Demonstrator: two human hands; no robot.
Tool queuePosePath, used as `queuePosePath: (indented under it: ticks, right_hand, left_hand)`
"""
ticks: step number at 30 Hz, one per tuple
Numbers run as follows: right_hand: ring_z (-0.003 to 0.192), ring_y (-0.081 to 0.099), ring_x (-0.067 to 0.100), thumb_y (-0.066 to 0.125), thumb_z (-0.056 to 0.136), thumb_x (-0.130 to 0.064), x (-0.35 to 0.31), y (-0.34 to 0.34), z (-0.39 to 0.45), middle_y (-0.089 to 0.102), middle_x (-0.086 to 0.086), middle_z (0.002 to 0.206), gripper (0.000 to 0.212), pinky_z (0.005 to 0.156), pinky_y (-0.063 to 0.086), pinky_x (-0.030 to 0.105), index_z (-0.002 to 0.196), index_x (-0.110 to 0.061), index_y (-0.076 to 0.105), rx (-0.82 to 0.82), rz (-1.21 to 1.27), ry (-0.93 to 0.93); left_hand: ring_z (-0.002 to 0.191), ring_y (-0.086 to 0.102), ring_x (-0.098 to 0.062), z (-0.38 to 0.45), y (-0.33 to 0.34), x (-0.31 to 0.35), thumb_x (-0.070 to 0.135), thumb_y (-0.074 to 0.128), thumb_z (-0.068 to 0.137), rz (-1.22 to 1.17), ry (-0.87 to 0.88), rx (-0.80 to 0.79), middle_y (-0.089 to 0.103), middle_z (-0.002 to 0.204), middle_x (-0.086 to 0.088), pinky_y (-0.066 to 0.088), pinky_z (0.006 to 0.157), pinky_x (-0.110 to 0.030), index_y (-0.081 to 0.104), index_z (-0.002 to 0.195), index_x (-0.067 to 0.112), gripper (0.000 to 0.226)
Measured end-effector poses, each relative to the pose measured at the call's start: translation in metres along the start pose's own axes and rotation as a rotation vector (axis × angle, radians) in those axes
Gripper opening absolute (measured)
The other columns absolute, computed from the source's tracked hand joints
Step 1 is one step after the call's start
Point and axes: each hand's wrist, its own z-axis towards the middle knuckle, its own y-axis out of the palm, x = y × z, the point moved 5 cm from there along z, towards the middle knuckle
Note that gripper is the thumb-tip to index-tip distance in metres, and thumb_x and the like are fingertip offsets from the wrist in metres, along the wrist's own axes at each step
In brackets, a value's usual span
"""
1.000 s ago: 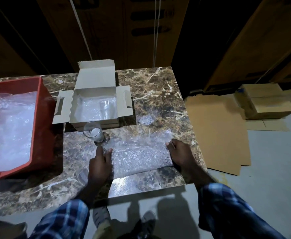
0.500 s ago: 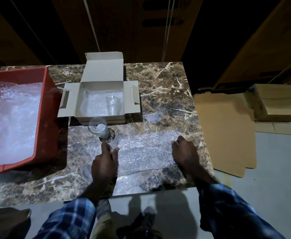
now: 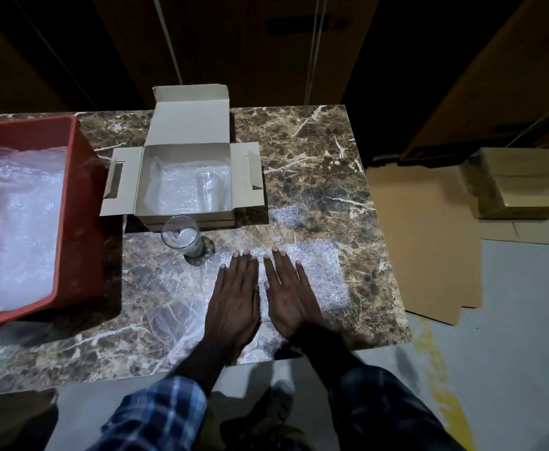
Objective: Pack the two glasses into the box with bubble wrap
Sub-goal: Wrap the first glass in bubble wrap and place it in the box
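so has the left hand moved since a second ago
Yes. The left hand has slid right across the bubble wrap sheet, away from the glass it sat just below, and now lies flat beside the right hand.

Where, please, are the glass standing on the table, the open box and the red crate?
Glass on the table [image 3: 182, 237]: head view, on its side wall.
Open box [image 3: 188, 125]: head view, on its raised lid flap.
Red crate [image 3: 81, 203]: head view, on its right wall.
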Motion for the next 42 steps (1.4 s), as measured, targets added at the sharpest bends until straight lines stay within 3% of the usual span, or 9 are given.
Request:
queuePosePath:
  ticks: [5, 9, 15, 18, 23, 30, 34, 37, 42]
  right_hand:
    - [0.153, 0.013, 0.020, 0.028, 0.105, -0.047, 0.019, -0.003, -0.004, 0.015, 0.006, 0.166, 0.064, 0.123, 0.009, 0.045, 0.158, -0.012, 0.023, -0.023, -0.066, 0.019]
    - [0.154, -0.002, 0.014, 0.017, 0.102, -0.063, 0.060, -0.015, -0.018, -0.001, -0.001, 0.167, 0.075, 0.124, 0.001, 0.045, 0.160, -0.017, 0.006, -0.037, -0.094, 0.137]
    - [0.154, -0.004, 0.023, 0.011, 0.101, -0.065, 0.090, -0.032, -0.023, -0.010, 0.008, 0.166, 0.081, 0.124, -0.004, 0.045, 0.159, -0.009, 0.000, -0.038, -0.100, 0.281]
    - [0.153, -0.008, 0.022, 0.015, 0.104, -0.056, 0.058, -0.029, -0.016, -0.008, 0.009, 0.165, 0.074, 0.124, -0.001, 0.046, 0.158, -0.007, 0.002, -0.035, -0.062, 0.145]
    - [0.154, 0.010, 0.021, 0.029, 0.105, -0.049, 0.026, -0.005, -0.019, 0.011, 0.008, 0.166, 0.067, 0.121, 0.017, 0.048, 0.157, -0.008, 0.022, -0.075, -0.049, -0.055]
    - [0.153, -0.010, 0.020, 0.011, 0.099, -0.068, 0.088, -0.029, -0.035, -0.017, 0.005, 0.163, 0.083, 0.123, -0.009, 0.040, 0.159, -0.013, -0.004, -0.085, -0.072, 0.183]
    - [0.151, 0.018, 0.027, 0.038, 0.099, -0.060, 0.063, -0.035, -0.050, 0.016, 0.013, 0.163, 0.073, 0.123, 0.012, 0.047, 0.152, -0.011, 0.036, 0.008, 0.018, -0.121]
    - [0.127, 0.055, 0.033, 0.058, 0.094, -0.032, 0.043, -0.029, -0.060, 0.055, 0.017, 0.142, 0.033, 0.107, 0.043, 0.050, 0.115, -0.009, 0.071, 0.206, 0.062, -0.318]
    - [0.103, 0.063, 0.031, 0.057, 0.091, -0.014, 0.033, -0.038, -0.053, 0.071, 0.011, 0.117, 0.018, 0.088, 0.053, 0.042, 0.089, -0.007, 0.074, 0.370, 0.052, -0.339]
  left_hand:
    - [0.154, 0.012, -0.020, -0.001, 0.010, -0.010, 0.035, 0.030, 0.105, 0.050, -0.001, -0.097, 0.019, 0.165, -0.005, 0.012, 0.124, -0.047, 0.025, 0.157, 0.011, 0.058]
    - [0.155, 0.004, -0.017, -0.013, 0.006, -0.026, 0.045, 0.030, 0.105, 0.060, -0.060, -0.111, 0.011, 0.167, -0.001, 0.010, 0.124, -0.048, 0.016, 0.160, 0.016, 0.064]
    - [0.154, -0.007, -0.016, -0.028, -0.002, -0.045, 0.053, 0.024, 0.104, 0.097, -0.123, -0.141, -0.001, 0.167, -0.006, -0.002, 0.124, -0.044, 0.009, 0.159, 0.009, 0.072]
    - [0.155, 0.000, -0.021, -0.023, -0.003, -0.023, 0.047, 0.032, 0.104, 0.108, -0.041, -0.117, 0.009, 0.167, -0.010, -0.002, 0.124, -0.044, 0.019, 0.158, 0.007, 0.068]
    - [0.155, 0.004, -0.019, -0.021, 0.012, -0.003, 0.046, 0.030, 0.106, 0.079, 0.054, -0.176, 0.010, 0.167, -0.006, 0.007, 0.124, -0.047, 0.020, 0.158, 0.009, 0.065]
    - [0.154, -0.006, -0.015, -0.040, -0.006, -0.049, 0.062, 0.023, 0.102, 0.121, -0.028, -0.204, -0.002, 0.168, -0.002, -0.005, 0.124, -0.043, 0.008, 0.160, 0.012, 0.078]
    - [0.154, 0.005, -0.023, -0.047, -0.014, -0.037, 0.062, 0.033, 0.100, 0.106, 0.053, -0.137, 0.015, 0.165, -0.011, 0.000, 0.124, -0.043, 0.024, 0.157, 0.008, 0.079]
    - [0.152, 0.019, -0.026, -0.048, -0.009, -0.010, 0.060, 0.040, 0.099, 0.080, 0.236, -0.074, 0.030, 0.161, -0.012, 0.013, 0.122, -0.048, 0.040, 0.151, 0.008, 0.073]
    - [0.141, 0.043, -0.030, -0.043, 0.001, 0.006, 0.049, 0.052, 0.097, 0.058, 0.315, -0.002, 0.053, 0.146, -0.013, 0.030, 0.114, -0.052, 0.058, 0.137, 0.005, 0.059]
